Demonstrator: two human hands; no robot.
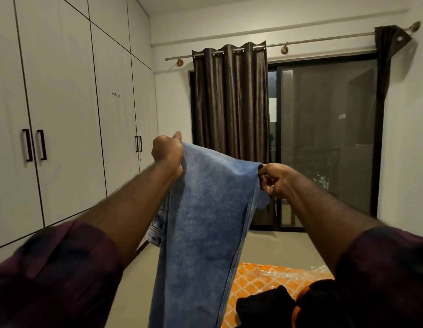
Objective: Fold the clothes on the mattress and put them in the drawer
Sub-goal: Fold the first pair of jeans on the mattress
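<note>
A blue towel (201, 233) hangs in the air in front of me, stretched between both hands and dropping below the frame. My left hand (167, 151) grips its upper left corner, raised higher. My right hand (275, 179) pinches the upper right corner, a bit lower. Below at the right lies the orange patterned mattress (260, 280) on the floor, with dark clothes (267, 306) piled on its near end. No drawer shows in this view.
White wardrobe doors (63, 138) with dark handles line the left wall. A brown curtain (230, 126) and a dark sliding glass door (324, 143) fill the far wall. Bare floor (276, 247) lies between the mattress and the door.
</note>
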